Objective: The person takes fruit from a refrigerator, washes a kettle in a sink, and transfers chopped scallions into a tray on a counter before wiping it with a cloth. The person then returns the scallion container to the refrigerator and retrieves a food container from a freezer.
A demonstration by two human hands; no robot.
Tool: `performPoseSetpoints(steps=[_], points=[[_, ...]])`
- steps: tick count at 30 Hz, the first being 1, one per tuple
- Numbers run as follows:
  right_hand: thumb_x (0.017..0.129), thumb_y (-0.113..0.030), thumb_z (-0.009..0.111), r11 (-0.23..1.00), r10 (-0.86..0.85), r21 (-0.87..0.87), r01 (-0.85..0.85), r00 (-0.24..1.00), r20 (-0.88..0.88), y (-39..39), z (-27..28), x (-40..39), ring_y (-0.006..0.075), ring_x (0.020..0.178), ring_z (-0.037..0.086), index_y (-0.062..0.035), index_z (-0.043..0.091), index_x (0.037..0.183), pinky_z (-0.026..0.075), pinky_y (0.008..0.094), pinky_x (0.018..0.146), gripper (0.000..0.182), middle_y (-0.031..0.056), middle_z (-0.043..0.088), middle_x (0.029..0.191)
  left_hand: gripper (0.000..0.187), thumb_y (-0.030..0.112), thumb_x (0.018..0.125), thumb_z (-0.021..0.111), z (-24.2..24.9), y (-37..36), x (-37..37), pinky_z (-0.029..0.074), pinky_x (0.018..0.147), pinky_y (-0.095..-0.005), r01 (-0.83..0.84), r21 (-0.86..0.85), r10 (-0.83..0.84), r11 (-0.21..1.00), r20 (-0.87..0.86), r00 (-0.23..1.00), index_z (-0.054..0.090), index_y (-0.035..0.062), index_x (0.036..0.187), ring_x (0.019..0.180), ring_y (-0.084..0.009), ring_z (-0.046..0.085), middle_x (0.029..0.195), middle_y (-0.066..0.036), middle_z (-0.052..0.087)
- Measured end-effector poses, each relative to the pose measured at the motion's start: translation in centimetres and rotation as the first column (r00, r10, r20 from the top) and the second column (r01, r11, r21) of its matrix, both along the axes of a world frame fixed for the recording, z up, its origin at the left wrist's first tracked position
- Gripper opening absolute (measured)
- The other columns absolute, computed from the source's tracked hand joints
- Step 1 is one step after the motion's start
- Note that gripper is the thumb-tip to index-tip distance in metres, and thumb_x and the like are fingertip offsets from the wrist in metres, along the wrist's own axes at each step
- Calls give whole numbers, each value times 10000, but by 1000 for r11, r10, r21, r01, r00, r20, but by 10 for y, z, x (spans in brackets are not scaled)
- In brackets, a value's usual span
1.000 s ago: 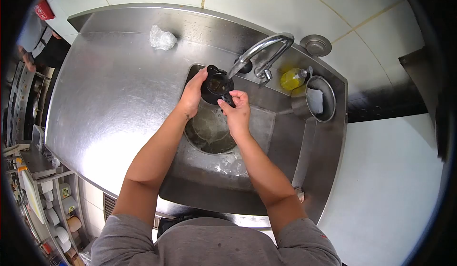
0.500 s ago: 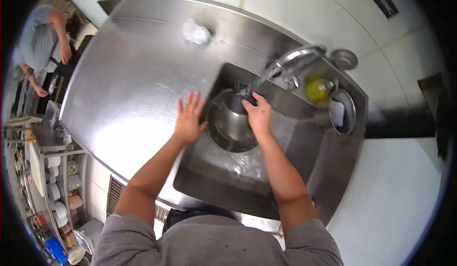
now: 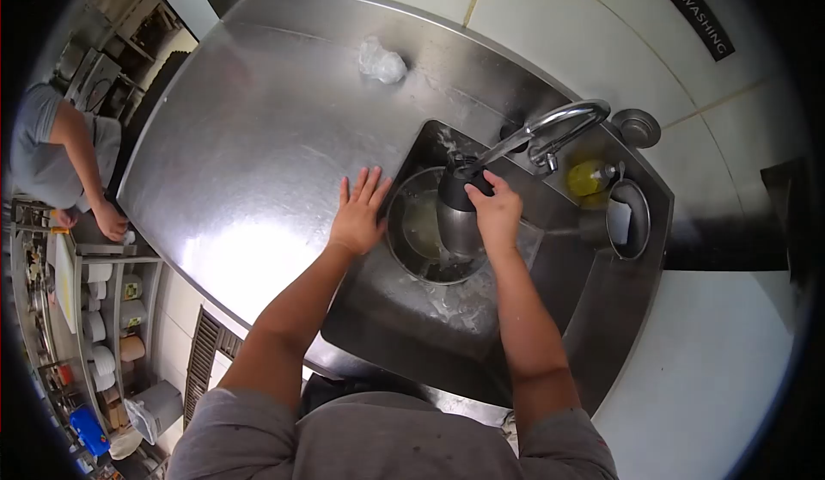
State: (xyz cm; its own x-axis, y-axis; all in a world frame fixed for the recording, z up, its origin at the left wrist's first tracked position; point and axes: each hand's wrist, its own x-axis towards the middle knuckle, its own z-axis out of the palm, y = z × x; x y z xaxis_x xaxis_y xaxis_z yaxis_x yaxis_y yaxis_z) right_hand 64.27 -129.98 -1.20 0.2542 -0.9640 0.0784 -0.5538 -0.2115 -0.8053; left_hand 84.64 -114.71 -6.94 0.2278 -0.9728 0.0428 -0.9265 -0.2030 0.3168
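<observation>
My right hand grips the black upper part of a steel insulated flask. The flask leans over a round metal bowl with cloudy water in it, inside the sink. Water from the curved tap runs down onto the flask's top. Fingers spread, my left hand rests on the steel counter at the sink's left edge, close to the bowl's rim, holding nothing.
A crumpled clear plastic bag lies at the counter's back. Right of the tap stand a yellow soap bottle and an oval metal dish with a pale block. Another person is at far left, above a shelf rack.
My view has shifted, so the sink sits slightly lower and farther right. The flask is still in my right hand under the stream. At left, the other person's arm has moved lower.
</observation>
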Motion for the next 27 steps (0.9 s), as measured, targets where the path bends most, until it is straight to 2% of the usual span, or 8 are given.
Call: performPoseSetpoints(steps=[6, 7, 9, 12, 16, 19, 22, 27], points=[[693, -194, 780, 898, 438, 373, -234, 563, -701, -29, 1, -11, 359, 914, 654, 4, 667, 1024, 521, 417, 797, 402, 221, 662, 1013, 800, 187, 754, 665, -7, 9, -5, 97, 1139, -554, -17, -17, 17, 1000, -8, 1000, 282, 149, 1455, 1433, -296, 132, 1536, -97, 201], [693, -194, 780, 895, 443, 393, -212, 542, -714, -33, -19, -12, 359, 914, 654, 4, 667, 1024, 521, 417, 797, 402, 221, 662, 1013, 774, 197, 773, 651, -8, 8, -5, 95, 1139, -552, -20, -24, 20, 1000, 4, 1000, 286, 146, 1453, 1431, -292, 138, 1536, -93, 207], [705, -234, 795, 658, 751, 753, 7, -71, -656, -36, -70, -21, 294, 855, 653, 23, 665, 862, 506, 407, 737, 328, 162, 677, 883, 767, 184, 775, 645, -10, 8, -6, 97, 1142, -546, -28, -5, 28, 1000, -16, 999, 289, 154, 1453, 1431, -284, 145, 1532, -89, 218], [771, -308, 753, 541, 841, 770, 338, -189, -508, -33, -124, -61, 253, 782, 636, -26, 652, 760, 486, 403, 707, 300, 90, 660, 778, 748, 168, 782, 629, -9, 9, -5, 103, 1152, -525, -41, -11, 41, 999, 23, 999, 293, 173, 1451, 1432, -267, 143, 1533, -70, 217], [823, -384, 690, 188, 982, 687, 702, -142, -124, -28, -173, -114, 226, 629, 553, -82, 537, 614, 441, 404, 640, 398, 44, 558, 625, 751, 155, 784, 629, -14, 10, -4, 98, 1156, -522, -39, -29, 39, 999, 15, 999, 288, 187, 1452, 1435, -258, 137, 1536, -61, 211], [821, -441, 673, 29, 999, 546, 837, -42, 11, -21, -188, -137, 261, 1219, 487, -156, 502, 1347, 393, 404, 1001, 623, 73, 436, 1430, 751, 159, 782, 632, -15, 10, -4, 97, 1157, -521, -43, -27, 44, 999, 19, 999, 291, 190, 1450, 1435, -256, 138, 1537, -56, 208], [817, -456, 674, 221, 970, 788, 575, -212, -118, -2, -160, -137, 248, 1216, 487, -128, 470, 1367, 393, 384, 996, 672, 66, 417, 1445, 754, 169, 781, 635, -16, 10, -4, 98, 1156, -523, -43, -28, 44, 999, 23, 999, 291, 198, 1451, 1435, -252, 138, 1538, -53, 210], [820, -422, 681, 118, 982, 672, 731, 14, -187, 2, -199, -172, 240, 1049, 568, -48, 520, 1294, 444, 382, 899, 626, 106, 543, 1279, 750, 178, 780, 639, -17, 9, -5, 102, 1154, -529, -46, -34, 47, 998, 34, 998, 298, 205, 1448, 1434, -248, 143, 1537, -47, 214]])
